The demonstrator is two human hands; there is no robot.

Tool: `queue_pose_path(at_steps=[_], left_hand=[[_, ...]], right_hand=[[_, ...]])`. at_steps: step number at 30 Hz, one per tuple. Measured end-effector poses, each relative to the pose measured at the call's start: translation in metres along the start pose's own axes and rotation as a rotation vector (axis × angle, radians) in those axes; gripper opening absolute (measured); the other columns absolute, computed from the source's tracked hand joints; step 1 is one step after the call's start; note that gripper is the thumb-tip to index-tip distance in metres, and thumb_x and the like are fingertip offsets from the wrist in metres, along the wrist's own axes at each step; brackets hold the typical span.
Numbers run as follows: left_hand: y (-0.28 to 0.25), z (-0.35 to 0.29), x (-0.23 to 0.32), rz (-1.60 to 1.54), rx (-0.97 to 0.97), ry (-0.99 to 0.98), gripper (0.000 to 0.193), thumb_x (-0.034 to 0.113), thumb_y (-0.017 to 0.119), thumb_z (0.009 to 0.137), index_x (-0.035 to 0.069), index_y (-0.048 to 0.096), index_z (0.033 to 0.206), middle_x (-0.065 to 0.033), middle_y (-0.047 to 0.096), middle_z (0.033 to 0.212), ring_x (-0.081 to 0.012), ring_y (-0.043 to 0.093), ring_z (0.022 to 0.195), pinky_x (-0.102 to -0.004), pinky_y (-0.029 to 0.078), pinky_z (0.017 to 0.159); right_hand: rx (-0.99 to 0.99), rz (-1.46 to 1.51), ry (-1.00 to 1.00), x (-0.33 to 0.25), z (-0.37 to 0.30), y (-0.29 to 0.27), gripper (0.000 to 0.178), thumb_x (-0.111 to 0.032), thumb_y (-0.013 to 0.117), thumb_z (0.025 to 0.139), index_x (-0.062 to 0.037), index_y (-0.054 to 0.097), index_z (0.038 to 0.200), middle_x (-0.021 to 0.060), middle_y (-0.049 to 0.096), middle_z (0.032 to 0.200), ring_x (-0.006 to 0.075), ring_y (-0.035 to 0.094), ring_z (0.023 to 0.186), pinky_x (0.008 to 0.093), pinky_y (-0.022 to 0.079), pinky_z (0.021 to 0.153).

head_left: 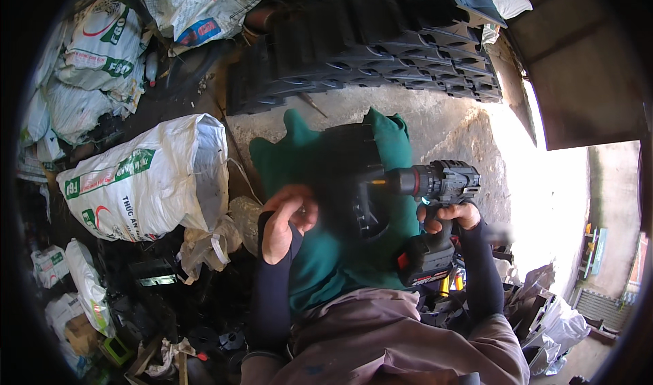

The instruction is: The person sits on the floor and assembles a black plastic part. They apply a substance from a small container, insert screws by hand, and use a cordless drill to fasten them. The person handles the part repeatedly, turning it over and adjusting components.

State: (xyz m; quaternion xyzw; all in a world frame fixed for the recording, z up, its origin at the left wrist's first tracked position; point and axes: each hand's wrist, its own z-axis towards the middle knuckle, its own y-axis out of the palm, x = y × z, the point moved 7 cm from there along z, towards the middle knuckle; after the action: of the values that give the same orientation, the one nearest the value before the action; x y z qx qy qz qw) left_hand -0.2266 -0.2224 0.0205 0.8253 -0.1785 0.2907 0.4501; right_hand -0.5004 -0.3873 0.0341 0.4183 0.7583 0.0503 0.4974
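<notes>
pointing left, the drill (454,179) sits in right fingers (449,213).

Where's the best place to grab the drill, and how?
Probably grip the drill by its handle, coming from the person's right: that narrow part sits above the battery, and the bit points left, away. The right hand grips there.
</notes>
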Motion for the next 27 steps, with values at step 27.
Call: queue_pose_path(at_steps=[27], left_hand=[[0.014, 0.001, -0.001, 0.025, -0.137, -0.08, 0.012, 0.016, 0.055, 0.095, 0.004, 0.054, 0.094, -0.0118, 0.061, 0.079, -0.0109, 0.049, 0.058, -0.0223, 0.036, 0.05]], right_hand=[[-0.006, 0.029, -0.077, -0.009, 0.002, 0.009, 0.055, -0.013, 0.071, 0.077, 0.001, 0.05, 0.126, 0.0209, 0.065, 0.095, 0.0202, 0.057, 0.06, 0.0355, 0.049, 0.057]])
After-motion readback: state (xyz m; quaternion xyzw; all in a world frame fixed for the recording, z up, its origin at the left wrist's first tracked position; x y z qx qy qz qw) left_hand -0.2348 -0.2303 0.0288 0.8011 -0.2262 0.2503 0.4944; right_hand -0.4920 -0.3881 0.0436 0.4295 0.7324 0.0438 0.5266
